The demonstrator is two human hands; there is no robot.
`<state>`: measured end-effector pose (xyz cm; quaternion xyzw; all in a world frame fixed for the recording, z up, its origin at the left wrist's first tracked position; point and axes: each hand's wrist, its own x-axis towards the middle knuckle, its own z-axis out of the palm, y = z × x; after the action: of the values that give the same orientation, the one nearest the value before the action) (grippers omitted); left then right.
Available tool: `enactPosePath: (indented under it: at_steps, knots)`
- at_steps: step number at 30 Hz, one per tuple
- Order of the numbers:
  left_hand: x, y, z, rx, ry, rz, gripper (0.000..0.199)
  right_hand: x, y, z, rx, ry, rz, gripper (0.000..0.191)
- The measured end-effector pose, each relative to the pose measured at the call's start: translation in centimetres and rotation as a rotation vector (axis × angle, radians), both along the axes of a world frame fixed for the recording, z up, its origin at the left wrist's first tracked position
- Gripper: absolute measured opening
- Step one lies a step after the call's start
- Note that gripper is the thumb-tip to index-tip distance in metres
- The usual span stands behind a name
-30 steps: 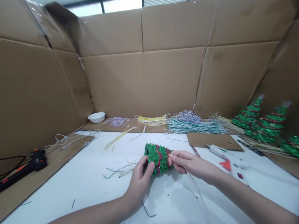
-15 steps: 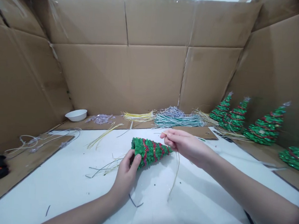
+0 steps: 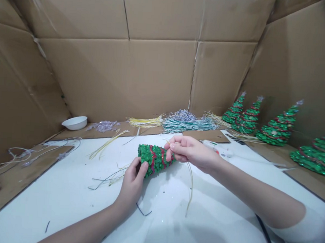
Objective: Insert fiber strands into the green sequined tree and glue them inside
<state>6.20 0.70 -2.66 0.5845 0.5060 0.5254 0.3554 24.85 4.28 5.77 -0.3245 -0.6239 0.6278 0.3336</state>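
My left hand (image 3: pixel 131 182) is closed around the base end of a small green Christmas tree (image 3: pixel 150 161) with red garland, lying on its side with the tip to the right. My right hand (image 3: pixel 189 152) is over the tip end, thumb and fingers pinched on a thin yellowish wire whose short end shows at the fingertips. Below this hand a longer yellow wire (image 3: pixel 191 189) hangs down to the white tabletop (image 3: pixel 172 224). Whether the two are one piece I cannot tell. My right hand hides the tip.
Finished-looking trees (image 3: pixel 276 128) stand along the right side. Bundles of green wires (image 3: pixel 192 126) and yellow wires (image 3: pixel 146 121) lie at the back, near clear plastic pieces (image 3: pixel 104 126) and a white bowl (image 3: pixel 74 122). A white tool with a red spot (image 3: pixel 223 152) lies behind my right wrist.
My right hand has moved left and lower over the tree, covering more of its tip end. The camera view has tilted down a little, and the white tool now shows.
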Motion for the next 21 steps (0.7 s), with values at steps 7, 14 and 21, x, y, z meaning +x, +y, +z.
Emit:
enactPosePath:
  at_steps: [7,14,21]
  knots:
    - [0.2,0.0,0.2,-0.028,-0.076,-0.024,0.024,0.1,0.4,-0.2,0.196,-0.232,-0.053,0.011]
    - [-0.1,0.0,-0.1,-0.062,-0.121,-0.084,0.024,-0.3,0.8,-2.1,0.315,-0.453,-0.068,0.003]
    - [0.1,0.0,-0.1,-0.075,-0.137,-0.079,0.029,-1.2,0.4,-4.0,0.716,-0.651,-0.268,0.01]
